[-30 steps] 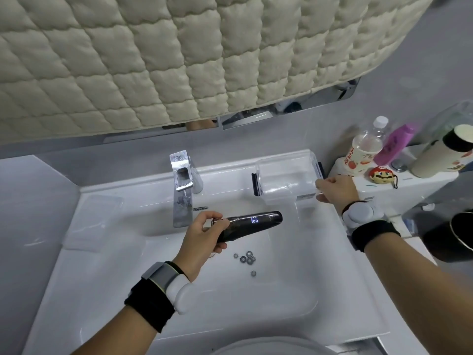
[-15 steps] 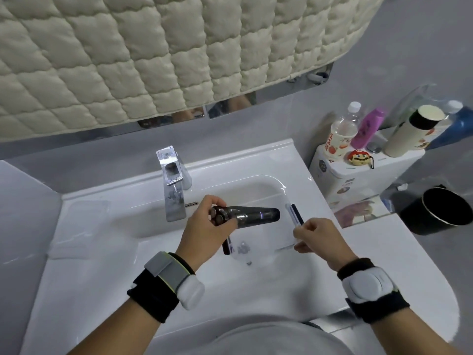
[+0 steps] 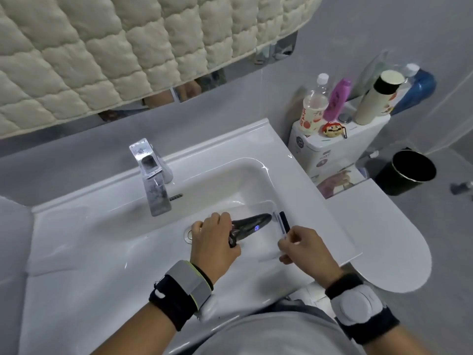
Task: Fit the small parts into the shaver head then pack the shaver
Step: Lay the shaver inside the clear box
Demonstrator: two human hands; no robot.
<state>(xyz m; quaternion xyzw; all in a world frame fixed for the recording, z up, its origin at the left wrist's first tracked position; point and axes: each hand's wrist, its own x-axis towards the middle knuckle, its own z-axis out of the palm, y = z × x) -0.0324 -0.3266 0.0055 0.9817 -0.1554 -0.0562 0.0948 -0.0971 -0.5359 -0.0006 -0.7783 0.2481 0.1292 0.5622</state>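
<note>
Left hand (image 3: 213, 242) holds shaver (image 3: 249, 226) inside clear box (image 3: 271, 256) beside faucet (image 3: 153, 180).

Single head-worn view, looking steeply down, close over sink (image 3: 102, 252), wide-angle

Chrome tap (image 3: 153, 180) behind white sink (image 3: 102, 242), bottles (image 3: 323, 103) and figurine (image 3: 332, 129) on toilet tank (image 3: 332, 152), black bin (image 3: 407, 172)

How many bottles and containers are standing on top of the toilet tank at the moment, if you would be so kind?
4: a clear bottle at the left, a pink bottle beside it, a cream tumbler further right, and a blue bottle behind that. More may be hidden behind them.
</note>
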